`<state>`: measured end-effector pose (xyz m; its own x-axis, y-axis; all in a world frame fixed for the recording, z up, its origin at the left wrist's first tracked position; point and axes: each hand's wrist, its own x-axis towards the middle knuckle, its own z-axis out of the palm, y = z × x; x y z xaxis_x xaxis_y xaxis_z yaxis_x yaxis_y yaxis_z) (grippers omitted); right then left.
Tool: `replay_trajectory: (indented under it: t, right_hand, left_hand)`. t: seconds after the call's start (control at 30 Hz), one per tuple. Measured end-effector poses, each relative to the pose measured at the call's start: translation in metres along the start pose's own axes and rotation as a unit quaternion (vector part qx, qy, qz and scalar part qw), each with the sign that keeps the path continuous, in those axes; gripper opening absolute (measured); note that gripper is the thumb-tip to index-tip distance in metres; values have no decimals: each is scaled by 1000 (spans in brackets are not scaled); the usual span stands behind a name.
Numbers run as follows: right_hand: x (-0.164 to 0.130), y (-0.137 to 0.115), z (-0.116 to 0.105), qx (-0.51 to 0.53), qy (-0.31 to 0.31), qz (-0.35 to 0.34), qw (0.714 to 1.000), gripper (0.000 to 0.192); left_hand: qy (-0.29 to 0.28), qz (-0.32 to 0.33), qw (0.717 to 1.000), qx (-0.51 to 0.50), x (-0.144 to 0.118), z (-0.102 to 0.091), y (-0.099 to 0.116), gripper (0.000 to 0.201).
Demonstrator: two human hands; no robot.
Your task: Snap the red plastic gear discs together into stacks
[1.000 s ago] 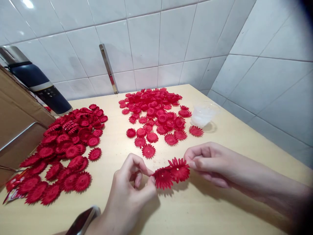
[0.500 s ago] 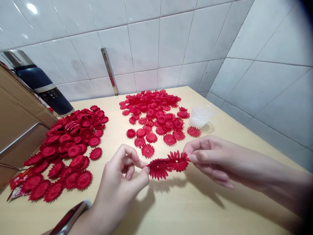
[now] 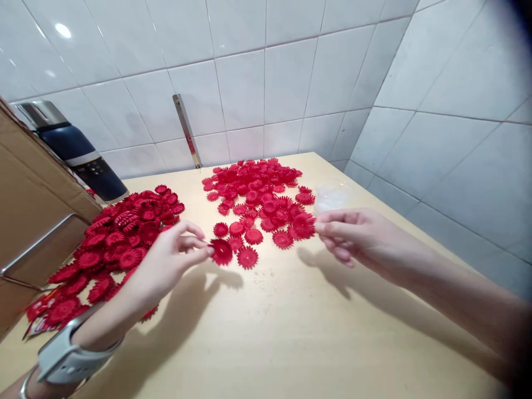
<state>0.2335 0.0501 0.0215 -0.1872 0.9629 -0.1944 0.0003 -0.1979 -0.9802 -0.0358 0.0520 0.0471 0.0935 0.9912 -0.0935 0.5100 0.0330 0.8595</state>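
Note:
Pinched between the thumb and fingers of my left hand [image 3: 174, 249] is a dark red, flower-shaped disc [image 3: 221, 252] with a toothed edge and a small pale centre. My right hand [image 3: 344, 230] grips a second red flower-shaped disc [image 3: 302, 226] by its right edge, above the front of the middle pile. That middle pile [image 3: 253, 180] of similar red discs spreads over the table [image 3: 282, 332]. Another pile [image 3: 112, 241] lies on the left, partly hidden behind my left hand and forearm.
A clear plastic tub [image 3: 330, 197] with whitish contents stands behind my right hand. On the left are a cardboard box [image 3: 41, 177], a dark blue flask [image 3: 83, 155] and a red wrapper [image 3: 37, 316]. Tiled walls [image 3: 241, 88] rise behind and to the right.
My hands have moved apart, the left one leftward and both away from me. The two discs, overlapping between my hands before, are now separate, one in each hand.

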Motion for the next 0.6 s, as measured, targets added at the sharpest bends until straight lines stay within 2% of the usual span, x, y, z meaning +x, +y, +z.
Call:
replay_trajectory:
  t: [0.07, 0.1, 0.17, 0.23, 0.27, 0.3, 0.33, 0.4, 0.43, 0.47, 0.5, 0.53, 0.57, 0.6]
  right_hand:
    - [-2, 2, 9, -37, -25, -12, 999, 11]
    - [-4, 4, 14, -52, -37, -19, 998, 10]
    - [-10, 8, 24, -99, -42, -47, 993, 9]
    - [-15, 14, 31, -186, -27, -121, 975, 8]
    - [-18, 17, 32, -246, -16, -184, 952, 9]
    - [-20, 20, 33, -311, -13, -264, 913, 11]
    - [-22, 23, 32, -377, -15, -351, 857, 14]
    - [-26, 28, 31, -485, -49, -501, 715, 19]
    - [-28, 30, 30, -522, -67, -546, 652, 20]
    - [-30, 32, 30, -548, -83, -574, 602, 19]
    - [-32, 33, 29, -565, -93, -588, 571, 19]
    - [-33, 34, 29, -569, -94, -596, 560, 20]
    - [-34, 35, 30, -561, -88, -593, 570, 20]
    - [-35, 35, 31, -543, -72, -580, 603, 18]
  left_hand:
    - [-106, 15, 993, 50, -5, 3, 4, 4]
    - [-141, 30, 986, 86, -9, 7, 6, 5]
    - [-181, 52, 970, 151, -16, 16, 9, 13]
    - [-190, 63, 963, 181, -22, 25, 11, 12]
    - [-181, 62, 966, 175, -24, 29, 12, 10]
    - [-170, 55, 972, 152, -26, 33, 13, 12]
    - [-163, 41, 979, 114, -27, 37, 14, 17]
    - [-192, -5, 981, 12, -29, 46, 17, 26]
    - [-217, -29, 975, -31, -30, 49, 18, 30]
    - [-239, -49, 968, -59, -31, 53, 19, 33]
    - [-252, -63, 963, -73, -32, 56, 18, 34]
    - [-253, -67, 962, -74, -32, 59, 17, 34]
    - [-246, -62, 965, -71, -33, 61, 16, 34]
    - [-238, -52, 968, -65, -33, 62, 14, 33]
